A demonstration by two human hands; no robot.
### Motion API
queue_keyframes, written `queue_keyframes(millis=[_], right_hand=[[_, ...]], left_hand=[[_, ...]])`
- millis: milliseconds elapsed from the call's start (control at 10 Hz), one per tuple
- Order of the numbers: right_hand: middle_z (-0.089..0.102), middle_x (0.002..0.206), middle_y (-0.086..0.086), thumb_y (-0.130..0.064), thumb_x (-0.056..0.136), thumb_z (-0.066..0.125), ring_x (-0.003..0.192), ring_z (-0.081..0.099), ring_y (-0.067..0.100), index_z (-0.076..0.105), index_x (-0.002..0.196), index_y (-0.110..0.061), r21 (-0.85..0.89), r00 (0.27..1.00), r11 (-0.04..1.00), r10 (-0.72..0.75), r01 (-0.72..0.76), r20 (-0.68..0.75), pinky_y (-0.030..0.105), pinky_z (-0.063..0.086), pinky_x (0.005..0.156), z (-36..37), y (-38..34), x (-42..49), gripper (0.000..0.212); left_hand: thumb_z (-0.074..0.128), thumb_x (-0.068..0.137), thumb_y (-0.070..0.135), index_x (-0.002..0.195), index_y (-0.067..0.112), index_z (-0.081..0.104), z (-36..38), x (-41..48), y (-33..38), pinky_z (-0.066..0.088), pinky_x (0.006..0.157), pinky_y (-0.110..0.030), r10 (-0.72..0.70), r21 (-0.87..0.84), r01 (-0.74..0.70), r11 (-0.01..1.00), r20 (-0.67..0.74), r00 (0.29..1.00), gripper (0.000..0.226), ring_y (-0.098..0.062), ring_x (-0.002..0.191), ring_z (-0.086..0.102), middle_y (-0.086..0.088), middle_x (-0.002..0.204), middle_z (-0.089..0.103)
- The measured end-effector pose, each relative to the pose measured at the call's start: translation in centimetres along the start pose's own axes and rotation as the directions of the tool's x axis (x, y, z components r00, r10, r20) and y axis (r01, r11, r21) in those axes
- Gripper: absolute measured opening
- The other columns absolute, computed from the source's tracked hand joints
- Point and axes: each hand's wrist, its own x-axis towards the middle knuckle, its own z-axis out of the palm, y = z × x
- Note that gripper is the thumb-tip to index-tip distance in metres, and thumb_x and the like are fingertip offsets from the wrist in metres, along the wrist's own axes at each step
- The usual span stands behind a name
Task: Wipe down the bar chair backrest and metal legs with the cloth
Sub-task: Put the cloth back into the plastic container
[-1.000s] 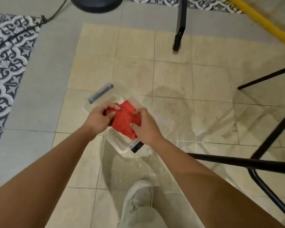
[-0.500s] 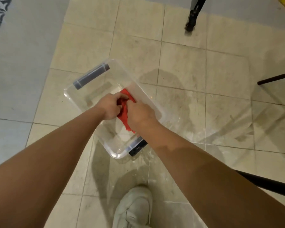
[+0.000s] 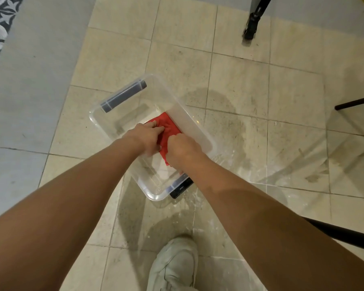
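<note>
A red cloth lies inside a clear plastic tub on the tiled floor. My left hand lies on the cloth with its fingers stretched over the fabric. My right hand grips the cloth's near part with curled fingers. Both hands are down inside the tub. Black metal chair legs show at the right edge and lower right. The chair's backrest is out of view.
The tub has dark handles at its far and near ends. Wet patches spread on the beige tiles around it. A black foot of another leg stands at the top right. My white shoe is below the tub. A grey mat lies left.
The cloth went from being held above the tub down into it. Both hands lowered with it, and the view moved closer over the tub.
</note>
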Motion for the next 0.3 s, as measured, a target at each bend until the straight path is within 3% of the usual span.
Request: queue_keyframes(millis=[100, 300], right_hand=[[0.062, 0.106, 0.008, -0.019, 0.094, 0.048, 0.093, 0.059, 0.025, 0.059, 0.11, -0.009, 0.029, 1.0, 1.0, -0.008, 0.008, 0.015, 0.03, 0.042, 0.07, -0.6, -0.1, -0.5, 0.021], [0.063, 0.107, 0.007, -0.022, 0.094, 0.05, 0.096, 0.06, 0.025, 0.056, 0.117, -0.011, 0.142, 0.997, 0.988, -0.048, 0.056, -0.055, 0.032, 0.047, 0.073, -3.4, -0.4, -3.2, 0.026]], left_hand=[[0.056, 0.091, 0.03, 0.146, 0.026, 0.028, -0.6, -1.0, 0.2, 0.035, 0.107, -0.043, -0.003, -0.046, -0.001, 0.999, -0.09, 0.996, 0.062, -0.03, 0.135, 0.031, -0.003, 0.154, 0.024], [0.05, 0.092, 0.024, 0.137, 0.026, 0.046, -3.2, -4.5, 1.4, 0.045, 0.094, -0.043, 0.038, -0.148, -0.078, 0.986, -0.258, 0.965, 0.045, -0.028, 0.118, 0.046, -0.002, 0.128, 0.052]])
